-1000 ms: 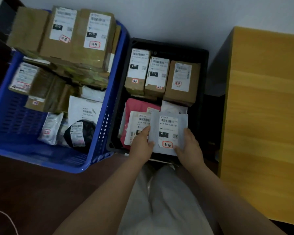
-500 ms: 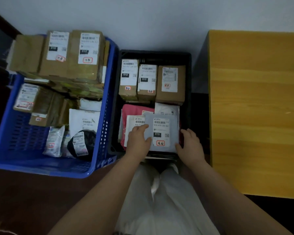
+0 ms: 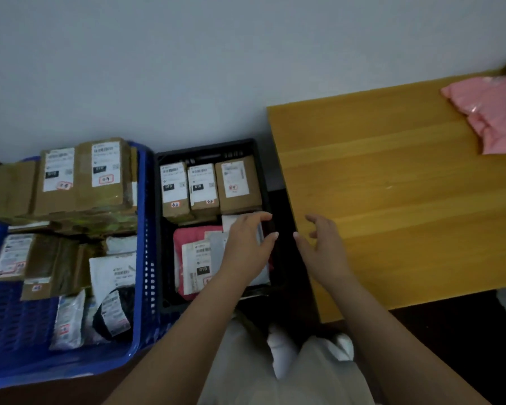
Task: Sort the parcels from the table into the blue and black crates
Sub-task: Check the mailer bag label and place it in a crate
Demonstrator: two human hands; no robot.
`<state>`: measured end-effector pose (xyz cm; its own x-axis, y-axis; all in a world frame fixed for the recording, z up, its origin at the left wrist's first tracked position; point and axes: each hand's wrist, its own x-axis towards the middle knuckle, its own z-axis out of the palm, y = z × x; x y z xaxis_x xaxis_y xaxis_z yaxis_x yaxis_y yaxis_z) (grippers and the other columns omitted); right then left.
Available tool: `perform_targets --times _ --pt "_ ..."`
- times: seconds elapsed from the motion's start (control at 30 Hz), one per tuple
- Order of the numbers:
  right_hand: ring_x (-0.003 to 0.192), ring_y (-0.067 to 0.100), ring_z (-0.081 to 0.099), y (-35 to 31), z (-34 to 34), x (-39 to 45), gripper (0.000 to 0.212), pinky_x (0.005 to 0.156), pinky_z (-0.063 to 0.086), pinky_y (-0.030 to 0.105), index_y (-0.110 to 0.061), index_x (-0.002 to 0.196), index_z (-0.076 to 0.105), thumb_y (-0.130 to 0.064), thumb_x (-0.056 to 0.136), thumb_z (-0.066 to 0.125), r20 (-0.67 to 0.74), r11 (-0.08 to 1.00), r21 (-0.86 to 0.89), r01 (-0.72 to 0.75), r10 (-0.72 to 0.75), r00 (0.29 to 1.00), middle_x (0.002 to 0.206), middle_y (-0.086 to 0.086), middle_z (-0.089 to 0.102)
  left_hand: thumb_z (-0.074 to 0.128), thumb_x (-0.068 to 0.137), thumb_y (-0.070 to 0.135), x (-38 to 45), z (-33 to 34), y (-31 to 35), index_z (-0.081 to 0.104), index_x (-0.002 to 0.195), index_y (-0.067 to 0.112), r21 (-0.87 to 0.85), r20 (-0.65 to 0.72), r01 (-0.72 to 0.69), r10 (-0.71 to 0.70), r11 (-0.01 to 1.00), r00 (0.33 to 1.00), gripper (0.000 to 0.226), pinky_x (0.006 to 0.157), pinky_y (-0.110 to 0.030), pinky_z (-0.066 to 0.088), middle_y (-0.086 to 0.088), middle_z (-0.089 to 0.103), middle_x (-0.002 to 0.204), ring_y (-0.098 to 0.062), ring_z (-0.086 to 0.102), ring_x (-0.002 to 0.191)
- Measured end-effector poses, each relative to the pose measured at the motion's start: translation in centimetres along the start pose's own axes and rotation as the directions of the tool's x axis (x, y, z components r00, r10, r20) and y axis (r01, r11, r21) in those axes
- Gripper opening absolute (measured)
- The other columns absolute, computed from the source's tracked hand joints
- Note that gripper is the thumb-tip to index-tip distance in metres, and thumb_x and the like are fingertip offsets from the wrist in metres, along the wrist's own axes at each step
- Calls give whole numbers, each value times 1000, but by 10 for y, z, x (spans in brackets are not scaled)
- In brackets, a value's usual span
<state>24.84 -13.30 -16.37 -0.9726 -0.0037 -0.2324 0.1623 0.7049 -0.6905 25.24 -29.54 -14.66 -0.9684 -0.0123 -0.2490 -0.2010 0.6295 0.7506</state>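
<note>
Now the pink parcel [image 3: 491,112] lies far right of the black crate [image 3: 263,176]; the right hand [image 3: 322,247], fingers spread and empty, is nearer.

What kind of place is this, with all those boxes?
Probably a small parcel-sorting spot, maybe a mail room. A blue crate and a black crate on the floor hold labelled cardboard boxes, and a pink mail bag waits on the wooden table.

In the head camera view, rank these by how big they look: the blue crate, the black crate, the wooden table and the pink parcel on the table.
1. wooden table
2. blue crate, cut off at the frame's left edge
3. black crate
4. pink parcel, cut off at the frame's right edge
</note>
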Motion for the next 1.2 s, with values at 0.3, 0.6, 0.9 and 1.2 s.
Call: perform_targets --times 0.3,0.6,0.9,1.2 --pt "114 16 51 82 -148 -22 49 87 42 26 -15 142 40 -34 99 52 -113 999 0 32 -32 993 139 4 43 58 96 30 -8 90 130 53 130 24 132 5 -114 114 985 993 35 103 -37 43 1 48 134 -18 47 125" --pt "121 20 49 199 -323 -66 48 96 43 32 -14 142 40 -31 99 52 -256 997 -58 -45 28 966 142 6 39 63 93 26 -25 210 257 58 127 21 125 131 -338 322 933 937 36 101 -40 44 0 51 127 -17 49 121" --pt "104 14 53 289 -414 -110 48 85 43 27 -16 142 41 -34 99 53 -344 972 18 -232 224 912 140 5 42 65 91 27 -15 297 338 59 125 22 92 270 -465 427 880 863 35 95 -40 47 0 50 122 -18 52 115" --pt "103 12 55 331 -453 -62 47 86 47 27 -16 140 43 -34 98 54 -376 949 93 -302 315 872 137 3 44 64 91 31 48 355 387 57 125 28 40 313 -467 433 883 845 35 93 -40 48 2 48 125 -15 51 110"
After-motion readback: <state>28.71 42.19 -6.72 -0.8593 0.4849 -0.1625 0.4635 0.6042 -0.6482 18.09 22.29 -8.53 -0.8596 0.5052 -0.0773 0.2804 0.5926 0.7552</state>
